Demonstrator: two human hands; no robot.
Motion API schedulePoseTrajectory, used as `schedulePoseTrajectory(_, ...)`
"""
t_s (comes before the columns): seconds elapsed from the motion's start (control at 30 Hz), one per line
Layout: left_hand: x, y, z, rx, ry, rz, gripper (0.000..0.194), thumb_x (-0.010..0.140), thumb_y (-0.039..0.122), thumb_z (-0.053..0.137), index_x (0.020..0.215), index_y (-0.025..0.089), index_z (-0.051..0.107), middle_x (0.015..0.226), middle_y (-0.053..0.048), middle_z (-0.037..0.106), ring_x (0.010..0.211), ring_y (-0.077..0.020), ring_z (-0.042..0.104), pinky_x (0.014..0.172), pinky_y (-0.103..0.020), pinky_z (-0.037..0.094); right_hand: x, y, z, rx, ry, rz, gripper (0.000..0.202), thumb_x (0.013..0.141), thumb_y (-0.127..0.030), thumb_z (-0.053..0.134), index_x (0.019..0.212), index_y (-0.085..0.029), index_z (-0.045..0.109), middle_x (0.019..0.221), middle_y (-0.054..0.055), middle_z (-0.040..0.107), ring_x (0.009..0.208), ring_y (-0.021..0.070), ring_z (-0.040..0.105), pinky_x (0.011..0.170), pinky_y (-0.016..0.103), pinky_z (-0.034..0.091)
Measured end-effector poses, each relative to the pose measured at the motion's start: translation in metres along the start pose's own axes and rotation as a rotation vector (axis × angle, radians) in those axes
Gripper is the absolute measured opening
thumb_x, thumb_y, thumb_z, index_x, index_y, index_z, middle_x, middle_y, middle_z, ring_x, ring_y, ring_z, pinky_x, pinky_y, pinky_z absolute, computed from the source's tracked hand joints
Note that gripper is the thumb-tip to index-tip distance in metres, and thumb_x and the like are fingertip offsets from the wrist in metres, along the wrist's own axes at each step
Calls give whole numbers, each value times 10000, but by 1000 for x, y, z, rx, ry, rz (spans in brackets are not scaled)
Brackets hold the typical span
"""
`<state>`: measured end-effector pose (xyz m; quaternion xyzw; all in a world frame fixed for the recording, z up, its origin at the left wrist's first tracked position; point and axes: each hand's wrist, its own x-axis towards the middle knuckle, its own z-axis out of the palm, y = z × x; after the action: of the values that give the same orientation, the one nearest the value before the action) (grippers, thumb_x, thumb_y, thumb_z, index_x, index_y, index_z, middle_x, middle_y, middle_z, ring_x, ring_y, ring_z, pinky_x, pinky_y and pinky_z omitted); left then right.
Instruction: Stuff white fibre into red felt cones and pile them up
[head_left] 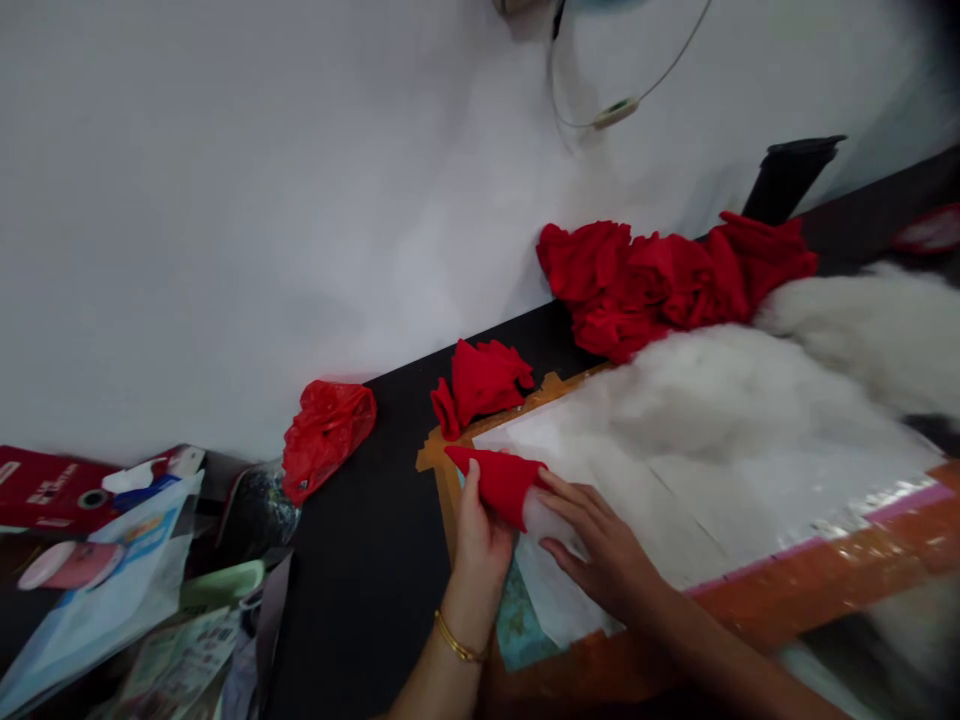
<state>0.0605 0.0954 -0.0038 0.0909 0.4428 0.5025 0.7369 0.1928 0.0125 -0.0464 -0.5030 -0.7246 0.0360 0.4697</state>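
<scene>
A red fabric cone lies in my left hand, its tip pointing left and its wide mouth facing right. My left thumb rests along the near side of the cone, with the fingers beneath it. A tuft of white fluffy stuffing sticks out of the mouth. My right hand is curled about this tuft, the fingertips touching the cone's rim and the thumb lower down. How deep the stuffing reaches inside is hidden.
Behind the hands lie small red fabric pieces and a larger red heap. White stuffing is piled on the taped board at right. A red plastic bag and clutter with a pink-lidded jar are at left. The wall stands behind.
</scene>
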Motion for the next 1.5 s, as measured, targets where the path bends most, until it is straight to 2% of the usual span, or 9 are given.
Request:
schedulePoseTrajectory(0.13, -2, 0, -1, -107, -92, -42, 428, 846, 498, 614, 1029, 118, 685, 1009, -128, 736, 900, -231, 701, 873, -352, 553, -5, -6, -2, 21, 118, 135, 417, 884, -154, 584, 1279, -233, 477, 1154, 126, 596, 1061, 235, 610, 843, 395, 574)
schedulePoseTrajectory(0.33, -9, -22, -2, 15, -50, -169, 264, 798, 373, 687, 934, 146, 697, 954, -112, 739, 1011, -264, 681, 921, -361, 536, 11, 8, 7, 38, 26, 158, 286, 842, -45, 455, 1009, -233, 591, 910, 42, 622, 828, 167, 643, 708, 276, 563)
schedulePoseTrajectory(0.47, -6, -22, -8, -26, -83, -149, 293, 855, 358, 623, 1030, 132, 684, 1034, -114, 734, 1001, -231, 687, 915, -338, 539, 23, 15, -4, -4, 119, 257, 261, 869, -124, 512, 1106, -218, 564, 1057, 89, 621, 907, 199, 639, 733, 320, 573)
schedulePoseTrajectory(0.57, -4, -17, -10, -103, -116, -157, 348, 921, 374, 527, 1094, 108, 670, 1040, -123, 732, 962, -218, 694, 909, -334, 540, 19, 6, -15, -41, 229, 163, 315, 872, -152, 589, 1172, -232, 542, 1101, 108, 615, 966, 227, 620, 752, 363, 573)
schedulePoseTrajectory(0.7, -6, -16, -6, -142, -107, -168, 397, 939, 403, 491, 1128, 98, 660, 1057, -136, 722, 983, -224, 688, 902, -326, 541, 7, -7, -13, -37, 21, -17, 468, 880, -36, 507, 1305, -230, 493, 1138, 91, 648, 1059, 228, 600, 876, 408, 553)
schedulePoseTrajectory(0.87, -11, -26, -4, -137, -73, -125, 337, 889, 347, 601, 1141, 130, 654, 1137, -120, 707, 1052, -202, 668, 926, -283, 528, 10, -2, 8, -80, -86, 37, 624, 816, 14, 394, 1431, -84, 354, 1332, 200, 551, 1190, 289, 529, 929, 495, 528)
schedulePoseTrajectory(1.07, -9, -27, -6, -81, -222, -168, 447, 877, 451, 574, 1175, 126, 647, 1241, -142, 661, 1181, -246, 603, 1022, -356, 472, 15, -13, 20, 5, -113, -76, 317, 899, -70, 396, 1102, -145, 627, 961, 102, 682, 916, 237, 588, 871, 423, 536)
schedulePoseTrajectory(1.27, -13, -26, -6, -18, -280, -151, 472, 874, 460, 565, 1155, 94, 663, 1205, -157, 677, 1165, -260, 613, 1028, -359, 459, 3, -7, 31, -159, -173, -66, 291, 869, -89, 455, 1104, -96, 626, 1077, 173, 673, 1066, 302, 544, 886, 483, 509)
schedulePoseTrajectory(1.5, -3, -23, -16, -49, -245, -141, 347, 788, 273, 606, 1095, 129, 681, 1216, -135, 677, 1154, -265, 620, 1010, -361, 469, 11, -8, 5, 25, -325, -83, 358, 830, -61, 443, 1131, -172, 601, 1192, 101, 653, 1149, 246, 543, 966, 446, 483)
